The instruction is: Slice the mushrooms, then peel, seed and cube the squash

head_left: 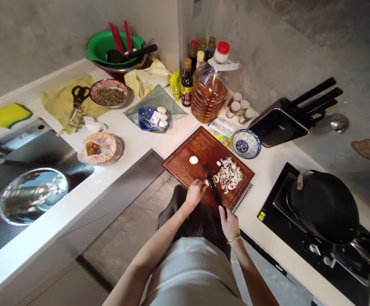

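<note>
On the wooden cutting board [185, 146], my left hand [196, 191] is closed on a mushroom [207, 182], of which only a small white part shows. My right hand [229, 223] grips the handle of a black-bladed knife [213, 185], its blade lying against the mushroom beside my left fingertips. To the right of the blade is a pile of sliced mushrooms [230, 174]. One whole white mushroom [193, 160] sits on the board farther up and left. A blue tray [148, 118] with several mushrooms in torn plastic wrap lies beyond the board.
A blue-and-white bowl [246, 143] and a knife block [280, 121] stand right of the board, near a black pan [325, 208] on the stove. Behind are a big oil jug [208, 91] and bottles. At left are scissors [79, 97], a lined waste bowl [97, 148] and a sink basin [33, 195].
</note>
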`<state>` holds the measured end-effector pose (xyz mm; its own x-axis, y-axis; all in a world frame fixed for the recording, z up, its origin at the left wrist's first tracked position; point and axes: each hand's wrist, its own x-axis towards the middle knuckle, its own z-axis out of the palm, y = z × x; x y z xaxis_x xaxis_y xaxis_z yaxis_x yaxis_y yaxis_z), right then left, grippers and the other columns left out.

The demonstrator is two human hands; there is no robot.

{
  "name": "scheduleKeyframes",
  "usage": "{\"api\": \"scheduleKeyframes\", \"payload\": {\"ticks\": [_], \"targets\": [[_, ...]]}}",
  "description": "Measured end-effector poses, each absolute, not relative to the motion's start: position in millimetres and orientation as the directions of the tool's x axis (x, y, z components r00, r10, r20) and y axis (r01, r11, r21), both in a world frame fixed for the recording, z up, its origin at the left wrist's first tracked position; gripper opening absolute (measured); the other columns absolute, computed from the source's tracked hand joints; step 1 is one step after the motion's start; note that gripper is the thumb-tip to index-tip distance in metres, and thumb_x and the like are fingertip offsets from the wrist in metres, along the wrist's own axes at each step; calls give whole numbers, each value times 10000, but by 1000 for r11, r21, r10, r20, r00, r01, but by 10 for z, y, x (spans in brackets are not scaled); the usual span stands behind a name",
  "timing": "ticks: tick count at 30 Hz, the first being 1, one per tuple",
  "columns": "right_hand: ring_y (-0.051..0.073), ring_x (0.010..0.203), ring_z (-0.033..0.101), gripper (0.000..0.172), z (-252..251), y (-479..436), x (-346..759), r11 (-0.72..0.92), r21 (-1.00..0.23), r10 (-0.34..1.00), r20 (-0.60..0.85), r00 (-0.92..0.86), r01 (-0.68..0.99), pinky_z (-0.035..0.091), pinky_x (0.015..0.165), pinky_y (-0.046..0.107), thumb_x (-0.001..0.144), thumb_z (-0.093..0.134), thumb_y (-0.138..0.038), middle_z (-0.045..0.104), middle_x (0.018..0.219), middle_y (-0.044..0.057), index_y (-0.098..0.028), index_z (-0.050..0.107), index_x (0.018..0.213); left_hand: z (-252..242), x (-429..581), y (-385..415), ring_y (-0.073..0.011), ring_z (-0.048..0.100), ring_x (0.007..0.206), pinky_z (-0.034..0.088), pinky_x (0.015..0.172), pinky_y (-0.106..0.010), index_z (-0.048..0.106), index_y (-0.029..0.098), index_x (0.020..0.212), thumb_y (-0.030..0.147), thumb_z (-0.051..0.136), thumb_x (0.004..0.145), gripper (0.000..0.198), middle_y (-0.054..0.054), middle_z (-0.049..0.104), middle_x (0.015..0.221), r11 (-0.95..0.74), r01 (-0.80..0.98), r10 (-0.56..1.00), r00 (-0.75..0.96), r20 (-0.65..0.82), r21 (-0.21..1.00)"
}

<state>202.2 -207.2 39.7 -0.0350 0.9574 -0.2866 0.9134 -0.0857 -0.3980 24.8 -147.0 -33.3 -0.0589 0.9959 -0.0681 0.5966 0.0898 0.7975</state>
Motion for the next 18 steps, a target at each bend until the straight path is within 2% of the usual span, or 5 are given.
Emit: {"api": "scheduleKeyframes", "payload": {"ticks": [5,13,15,18], "targets": [[182,590,625,554,388,-2066,2004,-84,-378,958,-286,-30,922,354,541,252,918,220,-540,683,689,85,-173,623,816,-320,245,-1448,-128,599,780,497,742,-238,617,178,1068,258,511,871,239,-59,607,952,87,613,996,-52,-69,785],[200,633,642,561,373,-2025,1974,-97,-342,944,-330,-23,935,392,569,263,920,216,-533,695,741,100,-169,638,854,-286,218,-1389,-148,591,823,482,763,-253,656,171,967,267,532,859,190,-59,623,900,71,621,997,-22,-74,781],[206,688,650,561,337,-1995,1948,-79,-344,945,-325,-40,936,418,606,269,923,216,-519,699,799,113,-162,647,894,-275,207,-1381,-151,592,830,481,770,-256,657,170,967,275,534,858,195,-61,627,897,71,613,997,-14,-79,787],[225,877,644,565,244,-1949,1896,-28,-345,962,-265,-69,938,446,728,288,925,222,-501,666,1021,162,-126,628,1044,-267,196,-1377,-151,590,824,480,769,-258,657,166,966,287,540,854,203,-63,628,888,74,609,996,-12,-84,790]]}}
